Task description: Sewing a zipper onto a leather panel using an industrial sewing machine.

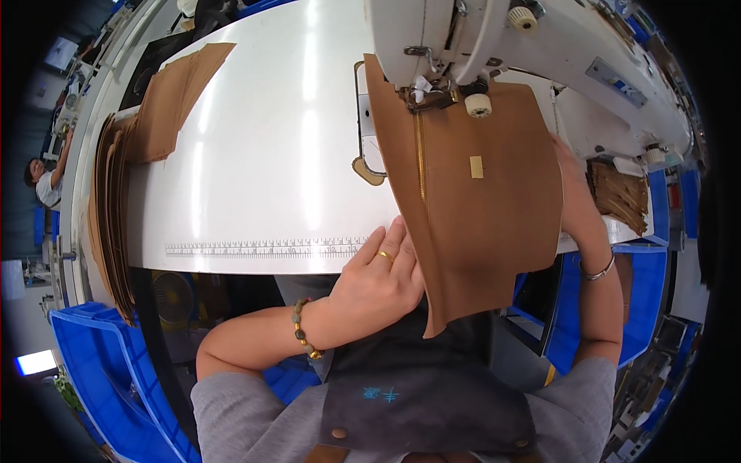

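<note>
A large brown leather-like panel (494, 224) lies under the head of a white sewing machine (432, 46), its near end hanging past the table's front edge. A gold-toothed zipper (421, 158) runs along its left side, and a small pale yellow rectangle (476, 167) sits near its middle. Against the panel's left edge rests my left hand (382, 278), fingers stretched out, the thumb hidden behind the panel. My right hand (575, 189) is at the right edge; its fingers are hidden beyond the panel.
Stacked brown pieces (112, 208) hang over the white table's (255, 170) left end, with more brown sheets (177, 100) behind them. Further brown pieces (619, 197) lie at the right. Blue bins (108, 370) stand on both sides. A printed ruler (262, 248) runs along the front edge.
</note>
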